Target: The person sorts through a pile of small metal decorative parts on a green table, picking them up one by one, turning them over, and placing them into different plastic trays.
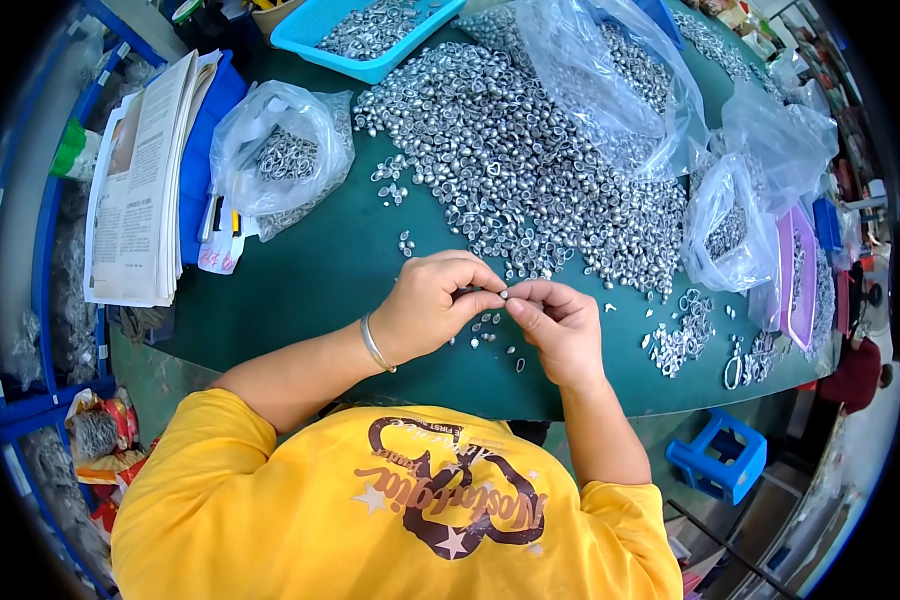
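Observation:
My left hand (432,303), with a silver bangle on its wrist, and my right hand (567,333) meet over the front of the green table. Between their pinched fingertips is a small silvery metal piece (504,295), mostly covered by the fingers, so its exact shape does not show. Just beyond the hands spreads a large heap of small rounded metal pieces (530,150), some of them hollow like little cups. A few loose metal pieces (485,322) lie on the table below the fingertips. Right of my right hand is a smaller pile of ring-like metal parts (680,338).
Clear plastic bags of metal parts stand left (280,150) and right (730,225) of the heap. A turquoise basket (373,66) sits at the back, a pink tray (796,280) at the right. Papers (135,190) lean at the left edge; a blue stool (718,455) is below.

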The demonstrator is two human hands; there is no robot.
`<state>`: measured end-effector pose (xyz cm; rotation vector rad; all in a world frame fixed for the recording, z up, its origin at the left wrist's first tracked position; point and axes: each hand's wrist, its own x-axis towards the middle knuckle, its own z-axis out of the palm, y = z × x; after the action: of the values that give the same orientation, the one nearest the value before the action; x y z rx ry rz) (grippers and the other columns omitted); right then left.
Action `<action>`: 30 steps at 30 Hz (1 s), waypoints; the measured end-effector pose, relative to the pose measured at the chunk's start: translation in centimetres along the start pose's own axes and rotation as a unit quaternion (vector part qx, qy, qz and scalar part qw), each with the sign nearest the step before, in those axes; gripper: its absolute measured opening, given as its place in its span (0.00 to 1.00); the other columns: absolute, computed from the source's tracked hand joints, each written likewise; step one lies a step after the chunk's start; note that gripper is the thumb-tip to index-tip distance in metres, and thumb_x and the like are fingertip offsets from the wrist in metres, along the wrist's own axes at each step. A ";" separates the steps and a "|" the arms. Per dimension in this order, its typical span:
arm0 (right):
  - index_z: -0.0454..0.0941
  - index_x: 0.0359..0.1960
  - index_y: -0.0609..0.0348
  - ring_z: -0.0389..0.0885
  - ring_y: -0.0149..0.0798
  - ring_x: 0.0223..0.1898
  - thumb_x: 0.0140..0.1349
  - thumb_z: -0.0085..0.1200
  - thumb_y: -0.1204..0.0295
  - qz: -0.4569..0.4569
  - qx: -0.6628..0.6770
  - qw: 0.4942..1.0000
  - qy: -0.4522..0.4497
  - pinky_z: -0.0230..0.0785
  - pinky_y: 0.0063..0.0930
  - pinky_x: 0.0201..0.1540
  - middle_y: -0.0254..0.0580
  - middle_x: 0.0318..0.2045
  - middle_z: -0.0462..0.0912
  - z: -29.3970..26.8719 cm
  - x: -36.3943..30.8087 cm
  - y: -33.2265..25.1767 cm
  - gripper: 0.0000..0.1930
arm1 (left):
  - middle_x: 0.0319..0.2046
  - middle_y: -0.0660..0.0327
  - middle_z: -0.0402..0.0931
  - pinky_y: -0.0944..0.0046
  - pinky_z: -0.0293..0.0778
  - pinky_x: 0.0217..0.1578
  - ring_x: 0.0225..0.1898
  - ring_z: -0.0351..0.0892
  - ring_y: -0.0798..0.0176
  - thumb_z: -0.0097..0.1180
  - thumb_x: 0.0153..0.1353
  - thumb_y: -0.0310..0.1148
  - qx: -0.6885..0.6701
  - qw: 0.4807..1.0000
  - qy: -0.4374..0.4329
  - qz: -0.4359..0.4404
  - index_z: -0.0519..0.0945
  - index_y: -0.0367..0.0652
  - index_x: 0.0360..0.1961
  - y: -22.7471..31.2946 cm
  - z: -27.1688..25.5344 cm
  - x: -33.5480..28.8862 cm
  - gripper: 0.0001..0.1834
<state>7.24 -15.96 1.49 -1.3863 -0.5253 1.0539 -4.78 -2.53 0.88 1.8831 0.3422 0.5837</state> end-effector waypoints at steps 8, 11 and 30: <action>0.70 0.42 0.65 0.73 0.29 0.28 0.62 0.44 0.78 0.025 0.218 0.976 0.018 0.66 0.18 0.29 0.40 0.32 0.74 -0.3 0.0 0.6 0.08 | 0.24 0.67 0.73 0.77 0.59 0.16 0.17 0.64 0.77 0.58 0.54 0.26 -0.411 0.868 0.119 -0.252 0.76 0.39 0.33 -0.5 -3.2 4.4 0.06; 0.69 0.43 0.67 0.77 0.36 0.36 0.63 0.40 0.80 0.046 0.225 0.972 0.053 0.72 0.22 0.34 0.47 0.40 0.74 -0.1 0.0 0.1 0.08 | 0.22 0.69 0.69 0.77 0.55 0.15 0.17 0.60 0.77 0.55 0.58 0.31 -0.453 0.869 0.146 -0.136 0.73 0.40 0.30 -2.5 -8.6 9.8 0.06; 0.72 0.40 0.70 0.80 0.32 0.35 0.63 0.41 0.82 -0.013 0.026 0.997 0.077 0.72 0.18 0.34 0.47 0.37 0.79 -0.4 -1.6 2.0 0.07 | 0.38 0.53 0.77 0.70 0.76 0.35 0.36 0.79 0.63 0.48 0.61 0.26 -0.434 0.829 -0.022 -0.353 0.72 0.36 0.41 -0.6 -0.3 -0.3 0.08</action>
<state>6.21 -17.80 0.02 -1.3993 -0.3991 0.9249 -5.17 -2.23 0.36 0.7850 0.5842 0.1202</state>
